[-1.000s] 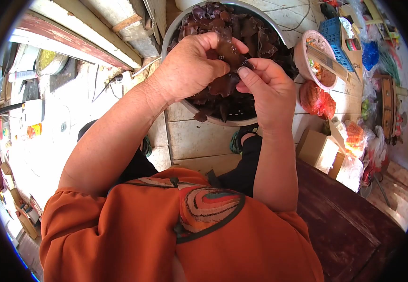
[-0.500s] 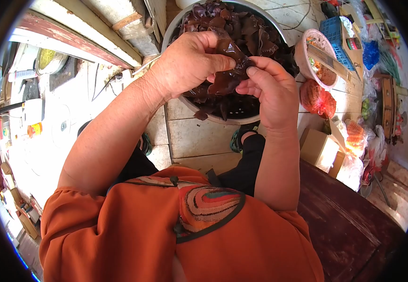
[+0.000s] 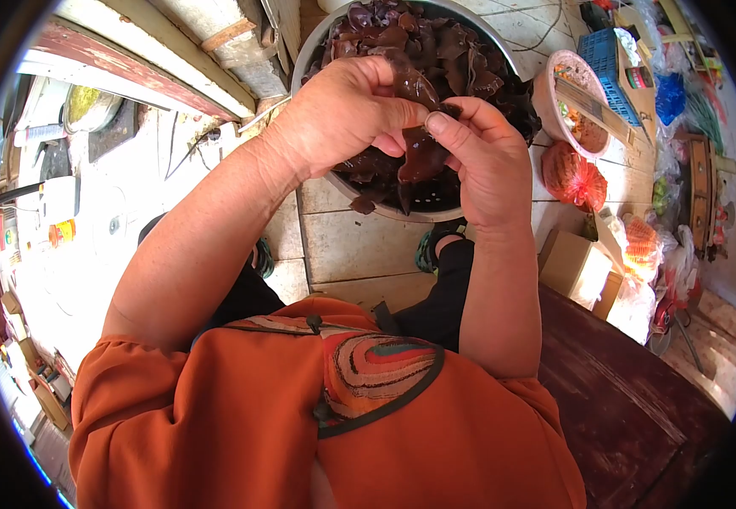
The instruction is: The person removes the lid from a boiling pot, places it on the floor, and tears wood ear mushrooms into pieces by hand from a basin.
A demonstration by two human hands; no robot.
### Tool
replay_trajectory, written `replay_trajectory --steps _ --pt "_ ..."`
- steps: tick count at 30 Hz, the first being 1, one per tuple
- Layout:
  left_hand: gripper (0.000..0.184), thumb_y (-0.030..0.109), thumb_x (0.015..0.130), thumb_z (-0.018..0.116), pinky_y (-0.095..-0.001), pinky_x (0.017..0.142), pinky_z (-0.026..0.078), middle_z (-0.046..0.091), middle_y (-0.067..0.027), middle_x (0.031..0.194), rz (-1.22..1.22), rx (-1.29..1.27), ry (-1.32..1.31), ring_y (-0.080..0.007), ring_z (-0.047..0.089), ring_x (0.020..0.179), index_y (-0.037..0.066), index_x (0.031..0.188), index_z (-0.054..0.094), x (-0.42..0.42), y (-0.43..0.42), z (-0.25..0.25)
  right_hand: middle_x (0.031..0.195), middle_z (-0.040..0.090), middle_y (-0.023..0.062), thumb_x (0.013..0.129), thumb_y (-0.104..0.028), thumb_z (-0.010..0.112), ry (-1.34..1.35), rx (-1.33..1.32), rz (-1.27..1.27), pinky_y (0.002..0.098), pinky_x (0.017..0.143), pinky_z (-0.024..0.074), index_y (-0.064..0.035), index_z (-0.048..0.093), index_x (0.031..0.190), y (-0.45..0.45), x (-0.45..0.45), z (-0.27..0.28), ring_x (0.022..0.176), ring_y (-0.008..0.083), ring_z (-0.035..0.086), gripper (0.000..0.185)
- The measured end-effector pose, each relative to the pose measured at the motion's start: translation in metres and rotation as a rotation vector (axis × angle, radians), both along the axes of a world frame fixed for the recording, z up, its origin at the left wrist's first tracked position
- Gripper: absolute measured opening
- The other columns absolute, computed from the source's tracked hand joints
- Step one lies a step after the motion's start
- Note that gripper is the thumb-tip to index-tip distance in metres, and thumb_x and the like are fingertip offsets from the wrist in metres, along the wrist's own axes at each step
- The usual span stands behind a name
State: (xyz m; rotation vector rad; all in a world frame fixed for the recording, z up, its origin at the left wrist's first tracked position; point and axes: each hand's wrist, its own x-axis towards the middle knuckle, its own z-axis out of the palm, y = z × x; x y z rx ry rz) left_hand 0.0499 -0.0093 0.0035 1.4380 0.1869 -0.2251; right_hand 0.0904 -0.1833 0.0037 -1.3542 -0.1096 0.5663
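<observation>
A wet, dark brown piece of wood ear mushroom (image 3: pixel 420 159) is pinched between my two hands. My left hand (image 3: pixel 347 114) grips it from the left, thumb and fingers closed on its upper part. From the right, my right hand (image 3: pixel 488 157) pinches its edge, the thumb tip close to my left thumb. Below the hands stands a large metal colander (image 3: pixel 307 64) with holes in its wall, heaped with more dark wood ear mushrooms (image 3: pixel 461 59). Part of the heap is hidden behind my hands.
Right of the colander is a pink basin (image 3: pixel 546 106) with scraps and a wooden-looking strip across it. Nearby are a red net bag (image 3: pixel 573 178), a blue crate (image 3: pixel 601 59) and a cardboard box (image 3: pixel 576 263). A dark red wooden surface (image 3: pixel 622 382) is at lower right.
My right thumb has moved up and left, closer to my left thumb. The held mushroom piece has shifted, and its lower flap now hangs more to the right.
</observation>
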Motion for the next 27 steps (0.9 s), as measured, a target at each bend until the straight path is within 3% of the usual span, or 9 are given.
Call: replay_trajectory --steps 3,17,27 --pt "0.014 0.01 0.086 0.064 -0.0206 0.062 0.053 0.065 -0.0022 0.084 0.024 -0.212 0.06 -0.008 0.061 0.069 0.003 0.099 0.065 -0.001 0.002 0.002 0.082 0.062 0.0012 0.078 -0.003 0.07 -0.01 0.015 -0.009 0.0177 0.061 0.045 0.0007 0.062 0.094 0.001 -0.001 0.003 0.07 0.0054 0.055 0.019" --pt "0.014 0.011 0.088 0.062 -0.0198 0.061 0.05 0.065 -0.0008 0.078 0.048 0.174 -0.082 -0.0056 0.058 0.066 0.0 0.093 0.067 -0.002 -0.001 0.003 0.077 0.06 -0.0011 0.077 -0.001 0.07 -0.111 -0.058 -0.093 0.0158 0.056 0.0421 0.0016 0.064 0.094 0.007 -0.006 0.001 0.065 0.0027 0.051 0.018" --pt "0.01 0.008 0.086 0.061 -0.0207 0.058 0.049 0.063 -0.0012 0.072 0.031 0.116 -0.124 -0.0062 0.057 0.061 -0.001 0.086 0.066 -0.008 -0.006 0.008 0.066 0.059 -0.0033 0.073 -0.001 0.068 -0.336 -0.166 -0.119 0.0171 0.051 0.0413 0.0014 0.064 0.081 0.009 -0.01 -0.003 0.058 0.0009 0.049 0.009"
